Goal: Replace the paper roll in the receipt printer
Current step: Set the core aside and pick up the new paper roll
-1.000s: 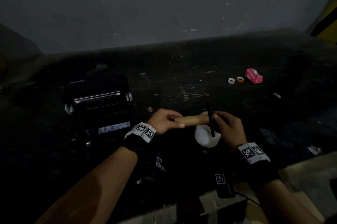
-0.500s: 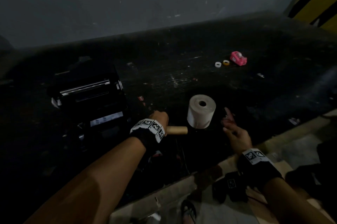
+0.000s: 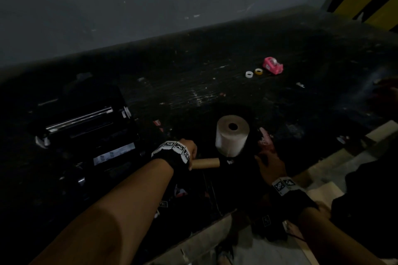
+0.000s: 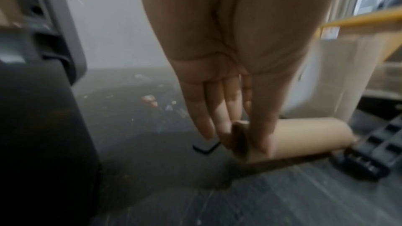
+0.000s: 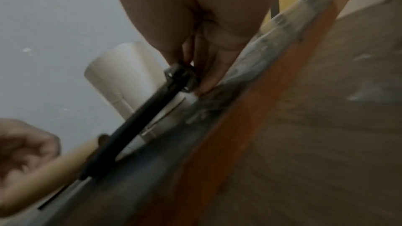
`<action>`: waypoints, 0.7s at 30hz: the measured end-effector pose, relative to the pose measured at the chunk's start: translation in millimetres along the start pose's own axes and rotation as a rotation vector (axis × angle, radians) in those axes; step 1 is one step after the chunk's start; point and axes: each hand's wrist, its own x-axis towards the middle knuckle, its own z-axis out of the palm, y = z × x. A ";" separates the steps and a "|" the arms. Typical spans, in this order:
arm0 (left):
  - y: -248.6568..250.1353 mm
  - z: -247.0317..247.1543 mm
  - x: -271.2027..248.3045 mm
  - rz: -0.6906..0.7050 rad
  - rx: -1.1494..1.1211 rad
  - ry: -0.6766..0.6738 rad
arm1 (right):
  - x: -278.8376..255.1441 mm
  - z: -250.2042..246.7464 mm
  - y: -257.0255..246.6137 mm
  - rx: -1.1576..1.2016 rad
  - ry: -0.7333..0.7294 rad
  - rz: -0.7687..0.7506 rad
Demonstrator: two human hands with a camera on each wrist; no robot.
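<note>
Cardboard core (image 3: 205, 162) lies flat on the dark table (image 3: 215, 83), my left hand (image 3: 189, 150) pinching its near end – thumb on top, fingers (image 4: 219, 123) at the open rim. A black flat piece (image 3: 225, 162) sits at its far end, and my right hand (image 3: 270, 165) is closed on the other end of that piece (wrist view shows the fingers curled on it). Just behind stands the roll (image 3: 231, 135), upright. Printer (image 3: 86, 126) sits well left, lid open
</note>
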 end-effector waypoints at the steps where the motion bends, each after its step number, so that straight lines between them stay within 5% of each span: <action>1: -0.4 1.0 4.0 -0.013 0.020 -0.007 | 1.3 0.9 0.1 -0.009 -0.004 0.009; 4: -2.4 5.0 17.8 -0.032 0.035 0.005 | 2.7 2.4 -0.6 -0.050 -0.043 0.026; 8: -2.9 7.7 22.6 -0.026 -0.008 0.022 | 9.0 -6.7 -5.1 0.044 -0.032 -0.136; 13: -3.7 -20.5 22.5 0.021 -0.148 0.017 | 25.6 -46.5 -55.2 -0.052 0.033 -0.193; 17: 4.2 -49.1 21.5 0.077 -0.453 0.109 | 37.8 -50.7 -98.5 -0.123 -0.229 -0.370; 21: 6.5 -48.7 28.4 0.072 -0.706 0.124 | 49.8 -25.2 -115.7 -0.387 -0.382 -0.373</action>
